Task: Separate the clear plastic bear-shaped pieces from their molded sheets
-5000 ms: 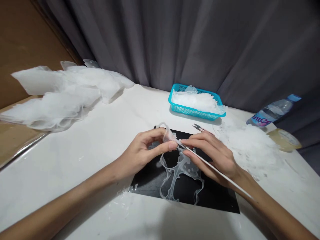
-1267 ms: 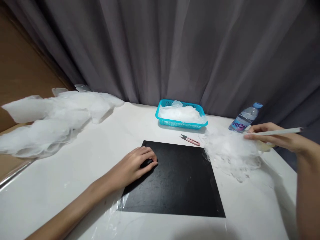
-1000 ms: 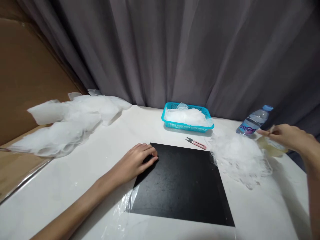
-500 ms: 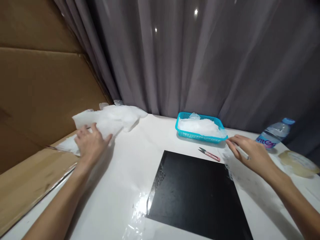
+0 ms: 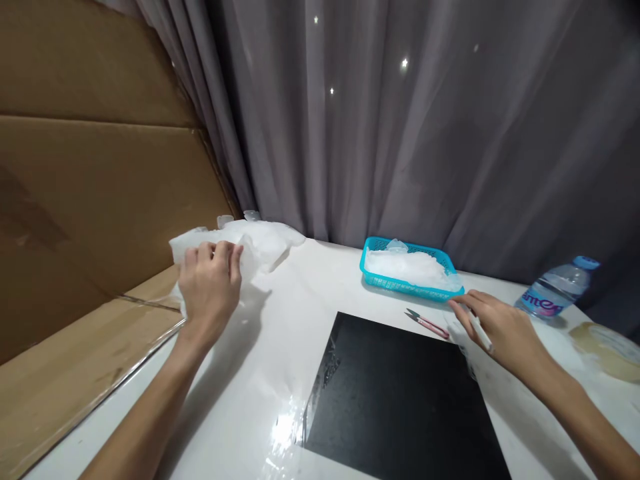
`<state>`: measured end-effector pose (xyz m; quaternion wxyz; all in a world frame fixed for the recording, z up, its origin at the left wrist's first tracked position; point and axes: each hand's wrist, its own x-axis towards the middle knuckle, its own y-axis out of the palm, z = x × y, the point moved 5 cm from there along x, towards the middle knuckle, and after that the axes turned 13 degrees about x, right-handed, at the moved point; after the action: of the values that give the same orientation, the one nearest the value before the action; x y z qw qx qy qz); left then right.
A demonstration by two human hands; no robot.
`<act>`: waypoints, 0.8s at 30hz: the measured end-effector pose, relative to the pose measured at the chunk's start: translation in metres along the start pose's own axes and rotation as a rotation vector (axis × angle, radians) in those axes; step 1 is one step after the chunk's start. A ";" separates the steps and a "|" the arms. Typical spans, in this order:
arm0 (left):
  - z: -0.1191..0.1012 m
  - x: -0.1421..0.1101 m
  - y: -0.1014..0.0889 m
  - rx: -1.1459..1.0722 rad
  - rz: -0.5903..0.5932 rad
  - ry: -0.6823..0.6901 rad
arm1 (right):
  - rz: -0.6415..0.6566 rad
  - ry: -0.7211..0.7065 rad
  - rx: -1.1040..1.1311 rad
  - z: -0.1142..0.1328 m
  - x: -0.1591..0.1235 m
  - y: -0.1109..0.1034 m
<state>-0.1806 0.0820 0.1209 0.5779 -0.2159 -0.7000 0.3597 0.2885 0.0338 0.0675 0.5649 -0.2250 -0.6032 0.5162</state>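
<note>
My left hand (image 5: 210, 283) is closed with its fingertips on the near part of a pile of thin white, see-through sheets (image 5: 270, 241); a sheet seems pinched in it, though the back of the hand hides the grip. On the right, my right hand (image 5: 505, 330) is closed round a slim white pen-like stick (image 5: 481, 332). Its fingertips are by the near right corner of a blue plastic basket (image 5: 405, 288), which holds more white sheets (image 5: 413, 267). Pink-handled thread snips (image 5: 427, 324) lie between the basket and a flat black board (image 5: 400, 393).
A water bottle (image 5: 557, 287) leans at the right, behind a roll of yellowish tape (image 5: 607, 350). Cardboard (image 5: 100, 200) borders the left side of the white table (image 5: 240, 400). A grey curtain (image 5: 350, 133) hangs behind.
My left hand has gone from spread fingers over the white sheets to a closed grip, and moved right. The right hand keeps the white stick near the basket corner. The view has shifted slightly.
</note>
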 end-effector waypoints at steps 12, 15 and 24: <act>-0.063 -0.033 0.004 -1.254 0.350 -0.088 | -0.011 -0.164 0.265 0.052 -0.003 0.011; -0.097 -0.066 0.011 -1.326 0.606 -0.040 | 0.031 -0.222 0.363 0.074 -0.008 0.026; -0.151 -0.142 -0.017 -1.516 1.323 0.325 | 0.272 -0.246 0.856 0.114 -0.019 0.039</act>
<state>0.0008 0.0072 0.0518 0.0624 -0.9150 -0.3971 0.0352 0.1773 -0.0098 0.0445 0.4584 0.0142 -0.3636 0.8109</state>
